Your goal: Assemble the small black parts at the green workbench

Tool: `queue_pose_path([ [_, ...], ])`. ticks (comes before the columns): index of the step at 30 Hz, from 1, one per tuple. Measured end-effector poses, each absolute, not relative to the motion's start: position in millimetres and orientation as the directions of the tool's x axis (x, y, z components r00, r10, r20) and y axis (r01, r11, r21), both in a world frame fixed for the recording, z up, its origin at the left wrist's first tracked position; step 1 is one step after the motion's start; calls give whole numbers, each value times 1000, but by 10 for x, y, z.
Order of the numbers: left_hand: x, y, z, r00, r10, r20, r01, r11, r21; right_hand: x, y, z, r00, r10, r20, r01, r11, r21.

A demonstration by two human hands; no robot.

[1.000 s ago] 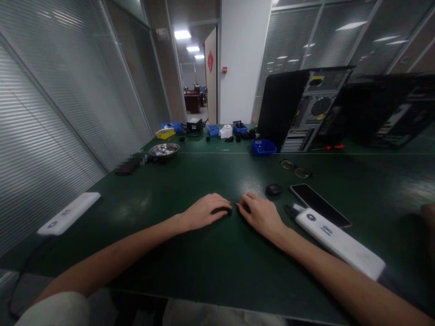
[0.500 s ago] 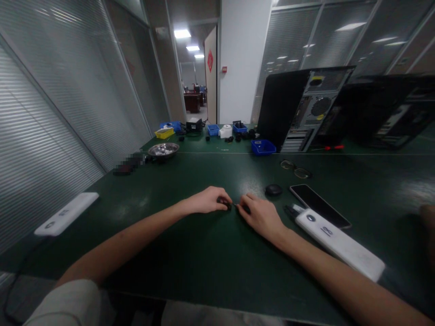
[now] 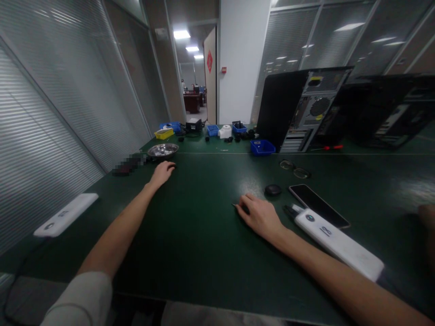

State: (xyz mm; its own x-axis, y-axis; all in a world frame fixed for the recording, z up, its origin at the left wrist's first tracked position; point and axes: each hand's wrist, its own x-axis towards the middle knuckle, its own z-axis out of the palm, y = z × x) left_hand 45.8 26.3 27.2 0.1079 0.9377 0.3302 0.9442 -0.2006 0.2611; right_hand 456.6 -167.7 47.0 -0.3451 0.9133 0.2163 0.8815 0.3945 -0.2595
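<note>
My left hand [image 3: 162, 174] is stretched out to the far left, just in front of a round metal dish [image 3: 163, 150] with small pale things in it. Its fingers are closed on a small dark part [image 3: 172, 166], too small to make out in kind. Nearer the middle of the green table, my right hand [image 3: 261, 213] rests with curled fingers round a thin pointed tool [image 3: 234, 205]. Only the tool's slim metal tip shows to the left of the fingertips; the rest is mostly hidden in the hand. A black oval object [image 3: 273, 190] lies beyond the right hand.
A white power bank [image 3: 340, 242], a phone [image 3: 317, 204] and eyeglasses [image 3: 295, 169] lie at right. A computer case [image 3: 282, 106] stands behind a blue bin [image 3: 263, 147]. Another white power bank [image 3: 67, 215] lies at left. Part of a person [image 3: 426, 222] shows at the right edge.
My left hand has moved from beside the right hand far to the left and forward, to the metal dish, with the small dark part in its fingers. My right hand has stayed put.
</note>
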Motion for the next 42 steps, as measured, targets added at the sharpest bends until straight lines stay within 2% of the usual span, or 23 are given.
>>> queue_pose_path([
  [2,200,350,243,-28,937,349,961,-71,267,4566,-1678,475,-351,912,213,877,400,-265],
  [5,40,405,186,-99,926,366,961,-6,275,4571,-1679,476,-360,909,210,873,408,-269],
  [16,44,428,122,-89,887,454,954,-56,296,4581,-1669,460,-348,917,197,885,391,-255],
  [27,47,457,118,-60,884,464,961,-74,266,4592,-1666,436,-366,905,217,874,414,-255],
  [36,86,389,120,-96,879,467,970,-23,244,4583,-1682,464,-368,904,217,871,417,-260],
  [42,90,366,113,-197,867,458,955,63,290,4597,-1672,427,-375,899,224,865,427,-264],
])
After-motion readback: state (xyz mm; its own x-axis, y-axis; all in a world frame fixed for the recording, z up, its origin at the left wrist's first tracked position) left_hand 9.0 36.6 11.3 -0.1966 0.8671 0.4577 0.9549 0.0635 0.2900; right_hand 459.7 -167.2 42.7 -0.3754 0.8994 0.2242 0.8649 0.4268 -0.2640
